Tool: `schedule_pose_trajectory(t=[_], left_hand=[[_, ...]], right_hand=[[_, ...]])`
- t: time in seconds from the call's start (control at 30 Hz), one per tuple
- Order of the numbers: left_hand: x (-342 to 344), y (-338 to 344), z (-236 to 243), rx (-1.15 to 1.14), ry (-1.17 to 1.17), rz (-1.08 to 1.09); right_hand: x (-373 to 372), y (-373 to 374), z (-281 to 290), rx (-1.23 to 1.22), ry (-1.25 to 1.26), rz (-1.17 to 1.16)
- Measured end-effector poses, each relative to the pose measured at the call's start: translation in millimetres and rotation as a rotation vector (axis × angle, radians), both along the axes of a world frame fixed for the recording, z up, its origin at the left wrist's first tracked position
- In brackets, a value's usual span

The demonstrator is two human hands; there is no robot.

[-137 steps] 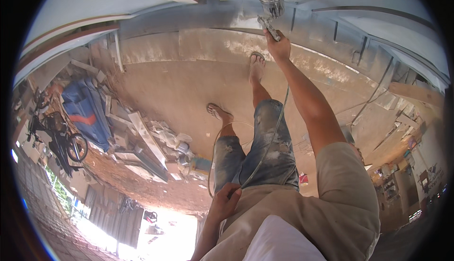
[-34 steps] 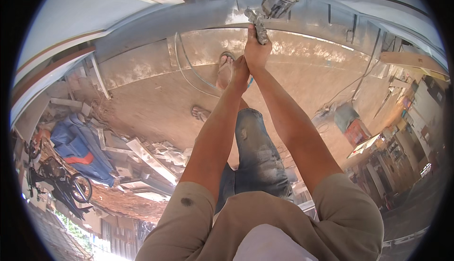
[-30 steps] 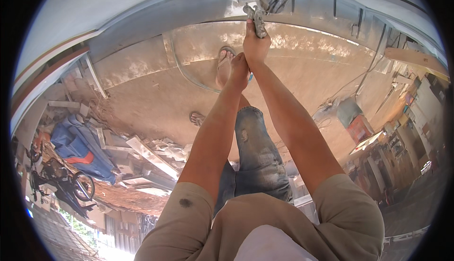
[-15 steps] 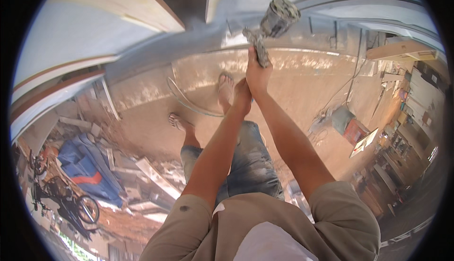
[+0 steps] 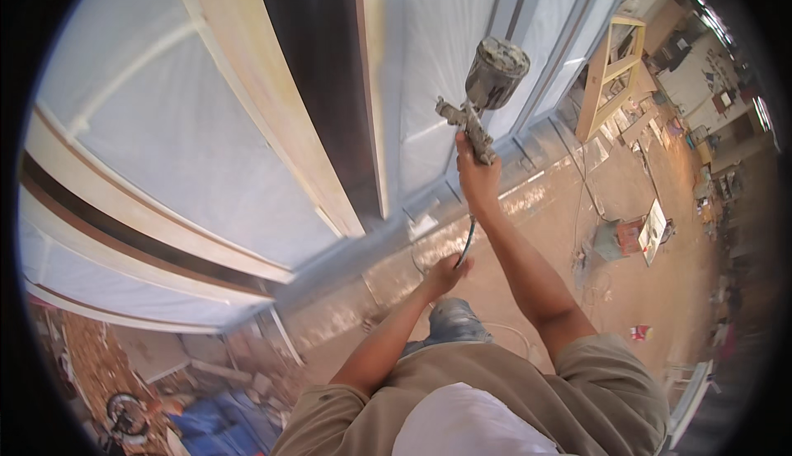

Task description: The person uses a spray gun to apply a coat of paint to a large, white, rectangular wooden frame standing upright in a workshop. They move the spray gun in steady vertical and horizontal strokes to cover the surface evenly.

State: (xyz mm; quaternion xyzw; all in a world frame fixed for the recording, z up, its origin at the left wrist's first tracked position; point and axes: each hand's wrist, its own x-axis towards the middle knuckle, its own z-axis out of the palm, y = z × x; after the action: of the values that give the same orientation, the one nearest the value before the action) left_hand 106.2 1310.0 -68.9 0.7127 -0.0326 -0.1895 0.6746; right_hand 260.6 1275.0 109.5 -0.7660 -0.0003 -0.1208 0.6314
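Note:
My right hand (image 5: 478,175) is closed round the grip of a metal spray gun (image 5: 468,126), which is coated in grey paint and carries a cup (image 5: 495,72) on top. The gun is held up in front of framed panels (image 5: 140,101) faced with whitish translucent sheeting, which have pale wooden edges and dark strips between them. Below and to the left of my right hand, my left hand (image 5: 445,274) is closed on a thin greenish hose (image 5: 467,237) that runs down from the gun.
A pale wooden frame (image 5: 612,68) leans at the right. On the dusty floor (image 5: 615,307) lie cables and a red and grey box (image 5: 627,236) with a board. At the lower left are scraps, a blue folded item (image 5: 223,423) and a wheel (image 5: 124,415).
My view has swung up onto the panels. My right hand has raised the spray gun, and my left hand, earlier against my right wrist, is now apart, lower down on the hose.

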Motion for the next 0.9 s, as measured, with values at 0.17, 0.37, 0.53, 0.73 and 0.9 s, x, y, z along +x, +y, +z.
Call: schedule_pose_trajectory(t=[0.17,0.37,0.53,0.73,0.9], left_hand=[[-78,86,-54,0.469,-0.072,-0.025],[-138,156,-85,0.544,0.055,0.124],[-142,146,29,0.507,-0.073,0.421],[-158,142,155,0.557,-0.226,0.604],[-163,132,231,0.490,-0.297,0.567]], right_hand=[[11,18,124,0.124,-0.240,0.040],[27,21,252,0.169,-0.486,0.043],[57,26,342,0.120,-0.605,-0.016],[94,54,442,0.029,-0.967,-0.154],[78,54,519,0.029,-0.839,-0.196]])
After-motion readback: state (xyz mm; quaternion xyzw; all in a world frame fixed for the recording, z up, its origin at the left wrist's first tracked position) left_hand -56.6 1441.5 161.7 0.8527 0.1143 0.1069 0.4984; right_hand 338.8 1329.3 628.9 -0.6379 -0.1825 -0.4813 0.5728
